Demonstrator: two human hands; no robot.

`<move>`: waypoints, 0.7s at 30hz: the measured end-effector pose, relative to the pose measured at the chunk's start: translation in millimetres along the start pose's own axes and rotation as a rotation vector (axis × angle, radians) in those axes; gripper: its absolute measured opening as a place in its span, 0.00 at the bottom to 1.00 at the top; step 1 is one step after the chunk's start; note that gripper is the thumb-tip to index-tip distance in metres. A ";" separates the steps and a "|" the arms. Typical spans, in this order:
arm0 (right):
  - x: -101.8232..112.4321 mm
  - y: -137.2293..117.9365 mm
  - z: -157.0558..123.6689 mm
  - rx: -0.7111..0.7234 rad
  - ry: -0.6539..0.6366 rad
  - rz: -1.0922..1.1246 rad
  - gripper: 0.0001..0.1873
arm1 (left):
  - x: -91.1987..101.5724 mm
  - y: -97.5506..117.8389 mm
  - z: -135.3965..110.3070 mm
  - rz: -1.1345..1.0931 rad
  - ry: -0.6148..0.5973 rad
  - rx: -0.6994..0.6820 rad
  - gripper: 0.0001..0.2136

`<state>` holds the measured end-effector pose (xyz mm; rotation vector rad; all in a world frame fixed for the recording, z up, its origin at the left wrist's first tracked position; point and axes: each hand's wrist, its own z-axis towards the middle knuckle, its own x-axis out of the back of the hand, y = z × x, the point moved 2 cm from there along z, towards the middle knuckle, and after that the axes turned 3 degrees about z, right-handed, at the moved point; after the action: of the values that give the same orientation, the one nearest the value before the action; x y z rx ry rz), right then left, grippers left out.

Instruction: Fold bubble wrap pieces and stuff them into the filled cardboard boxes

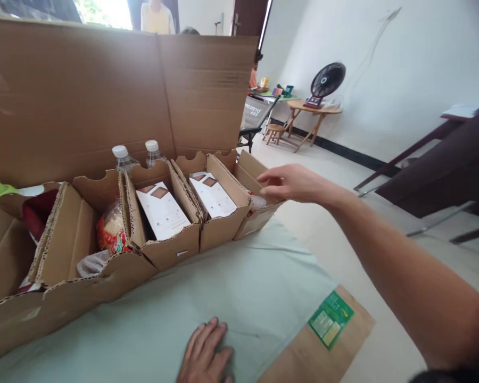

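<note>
My left hand [206, 352] lies palm down on the pale green cloth [239, 276], fingers stretched out and holding nothing. Reaching over the rightmost cardboard bin [255, 221] is my right hand [284, 182], its thumb and fingertips apart, with nothing visible between them. A clear plastic packet [257, 201] with a bit of red sits in that bin below the fingers. The bins to its left each hold a white box with brown print, one box [213, 196] closer to my right hand and another box [162, 211] farther left.
More cardboard bins at left hold a red-printed plastic bag [112, 229] and a dark red item [38, 213]. Two white-capped bottles [120, 154] stand behind, before a tall cardboard panel [75, 96]. A green label [330, 319] lies at the table's right edge. Beyond are a fan [327, 81] and people.
</note>
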<state>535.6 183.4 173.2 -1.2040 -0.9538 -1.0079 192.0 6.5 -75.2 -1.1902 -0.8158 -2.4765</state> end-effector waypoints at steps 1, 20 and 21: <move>-9.2 -1.3 15.2 0.004 -0.148 -0.110 0.11 | 1.2 0.6 0.0 0.001 0.001 -0.005 0.15; 1.8 -111.9 -148.3 0.319 -0.151 0.451 0.08 | 56.0 6.6 6.3 -0.601 0.113 0.505 0.48; -15.8 -125.2 -151.6 0.393 -0.291 0.455 0.08 | 63.1 8.6 8.5 -0.685 0.065 0.554 0.47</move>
<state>418.2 24.9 174.6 -1.1735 -0.9848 -0.2708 162.0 4.4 -18.5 -0.6922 -1.9876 -2.4400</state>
